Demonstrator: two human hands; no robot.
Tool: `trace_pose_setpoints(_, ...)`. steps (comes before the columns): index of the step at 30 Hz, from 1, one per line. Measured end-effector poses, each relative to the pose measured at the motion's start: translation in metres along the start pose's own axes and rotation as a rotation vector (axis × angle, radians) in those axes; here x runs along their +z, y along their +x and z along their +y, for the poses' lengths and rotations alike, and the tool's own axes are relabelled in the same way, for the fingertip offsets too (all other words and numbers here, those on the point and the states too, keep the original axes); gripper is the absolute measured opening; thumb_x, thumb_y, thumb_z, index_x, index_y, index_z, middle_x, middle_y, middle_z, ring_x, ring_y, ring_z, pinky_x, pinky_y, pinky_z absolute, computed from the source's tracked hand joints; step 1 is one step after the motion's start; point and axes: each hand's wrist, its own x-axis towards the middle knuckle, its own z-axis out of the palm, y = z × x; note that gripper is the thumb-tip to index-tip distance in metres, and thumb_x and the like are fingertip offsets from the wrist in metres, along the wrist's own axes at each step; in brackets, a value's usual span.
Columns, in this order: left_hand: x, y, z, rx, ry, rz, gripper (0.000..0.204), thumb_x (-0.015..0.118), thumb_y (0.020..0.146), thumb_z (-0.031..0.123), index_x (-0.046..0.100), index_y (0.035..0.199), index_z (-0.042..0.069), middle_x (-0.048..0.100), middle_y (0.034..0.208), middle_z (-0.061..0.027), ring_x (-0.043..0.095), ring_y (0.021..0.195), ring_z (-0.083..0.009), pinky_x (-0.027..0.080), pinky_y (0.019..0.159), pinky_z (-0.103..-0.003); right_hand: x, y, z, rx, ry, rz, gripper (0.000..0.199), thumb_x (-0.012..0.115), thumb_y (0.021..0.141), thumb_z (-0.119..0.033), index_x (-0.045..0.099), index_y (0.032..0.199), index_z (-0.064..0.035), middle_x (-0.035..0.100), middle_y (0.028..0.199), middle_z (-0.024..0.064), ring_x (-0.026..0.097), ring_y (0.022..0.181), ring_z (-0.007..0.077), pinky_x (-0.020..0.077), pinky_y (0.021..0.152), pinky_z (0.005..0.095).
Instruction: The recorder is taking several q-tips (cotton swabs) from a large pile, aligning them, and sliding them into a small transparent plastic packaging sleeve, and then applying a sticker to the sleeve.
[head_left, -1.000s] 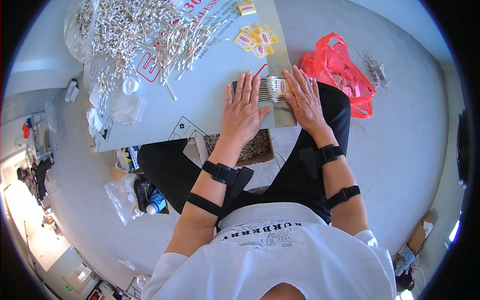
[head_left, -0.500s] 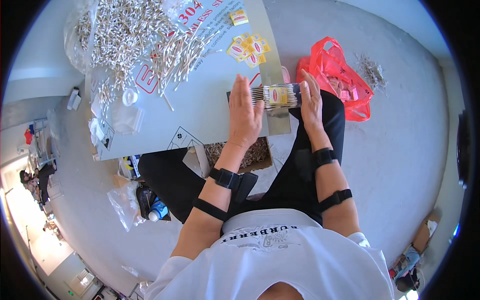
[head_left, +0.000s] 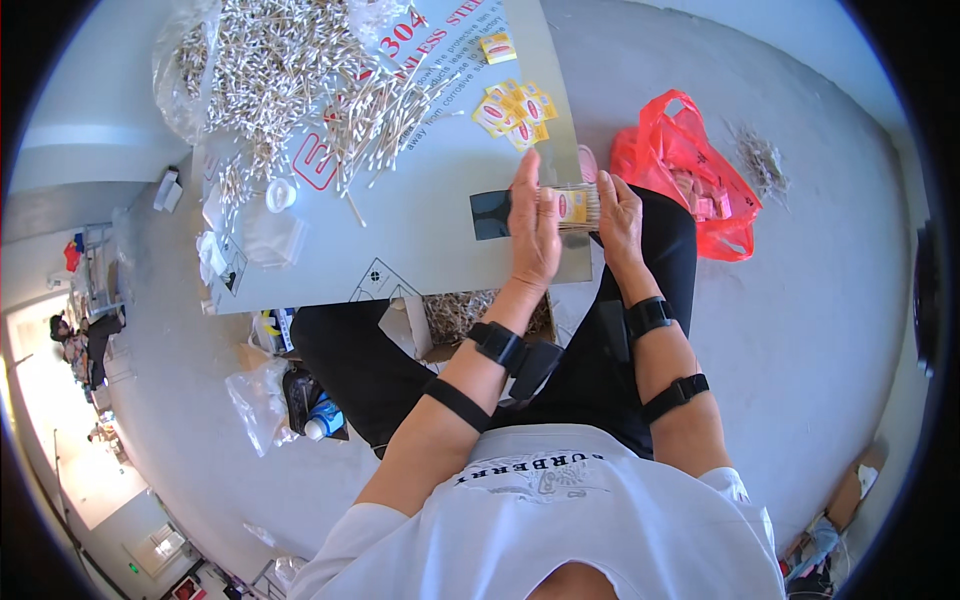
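Between my two palms sits a bundle of cotton swabs (head_left: pixel 577 208) with a yellow label card on it, at the right edge of the table. My left hand (head_left: pixel 535 235) presses flat against its left end, fingers straight and pointing away from me. At the other end my right hand (head_left: pixel 621 222) closes on the bundle with its fingers bent. A dark, shiny rectangular sheet (head_left: pixel 490 216) lies on the table just left of my left hand. Farther off are several loose yellow label cards (head_left: pixel 518 108) and a small yellow stack of cards (head_left: pixel 497 47).
A large heap of cotton swabs (head_left: pixel 265 75) in clear plastic covers the table's far left. Nearer are a white round lid (head_left: pixel 281 195) and a clear container (head_left: pixel 272 240). A red plastic bag (head_left: pixel 650 150) stands on the floor at right; a cardboard box (head_left: pixel 405 325) sits below the table.
My hands have come closer together around the swab bundle, the left one moving right. More of the dark sheet now shows on the table. The whole view has shifted slightly.
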Motion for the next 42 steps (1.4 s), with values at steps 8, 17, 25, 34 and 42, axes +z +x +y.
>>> trace_pose_setpoints(8,0.002,0.008,0.000,-0.145,-0.429,-0.098,0.058,0.045,0.104,0.032,0.034,0.145,-0.007,0.038,0.150,-0.0219,0.036,0.141,-0.0292,0.026,0.115,-0.037,0.000,-0.005,-0.012,0.080,0.106,0.000,0.040,0.052,0.103,-0.035,0.065,0.093,0.0013,0.057,0.076,-0.0011,0.048,0.069,0.0069,0.0428,0.062,0.0258)
trace_pose_setpoints(17,-0.128,0.058,-0.038,0.178,0.833,0.431,0.024,0.068,0.080,0.013,0.058,0.100,0.006,0.057,0.095,-0.0132,0.054,0.096,-0.0346,0.042,0.086,-0.047,-0.001,-0.019,-0.047,-0.977,-0.780,0.398,0.023,0.056,0.097,-0.016,0.062,0.114,-0.0020,0.065,0.103,0.0139,0.062,0.095,0.0301,0.0477,0.085,0.0364)
trace_pose_setpoints(25,-0.160,0.060,-0.040,-0.022,1.177,0.326,0.014,0.069,0.080,0.017,0.059,0.086,0.009,0.059,0.095,-0.0104,0.053,0.101,-0.0329,0.039,0.084,-0.048,0.072,-0.081,-0.028,-0.840,-0.527,-0.424,0.009,0.066,0.081,-0.006,0.064,0.090,-0.0060,0.062,0.092,0.0101,0.063,0.083,0.0302,0.0511,0.068,0.0417)
trace_pose_setpoints(34,-0.132,0.003,-0.019,0.159,1.015,0.158,0.017,0.071,0.075,0.011,0.058,0.086,0.011,0.054,0.088,-0.0070,0.051,0.092,-0.0301,0.037,0.080,-0.044,0.092,-0.059,-0.031,-0.566,-0.578,-0.241,0.025,0.073,0.076,-0.011,0.065,0.100,-0.0121,0.063,0.096,0.0062,0.066,0.083,0.0305,0.0536,0.066,0.0423)
trace_pose_setpoints(42,-0.135,-0.001,-0.018,0.170,0.786,0.108,0.021,0.068,0.072,0.000,0.063,0.088,0.012,0.057,0.088,-0.0023,0.053,0.091,-0.0266,0.038,0.079,-0.041,0.092,-0.056,-0.031,-0.621,-0.617,-0.294,0.049,0.074,0.073,-0.011,0.062,0.120,-0.0168,0.059,0.106,0.0092,0.065,0.086,0.0322,0.0540,0.068,0.0424)
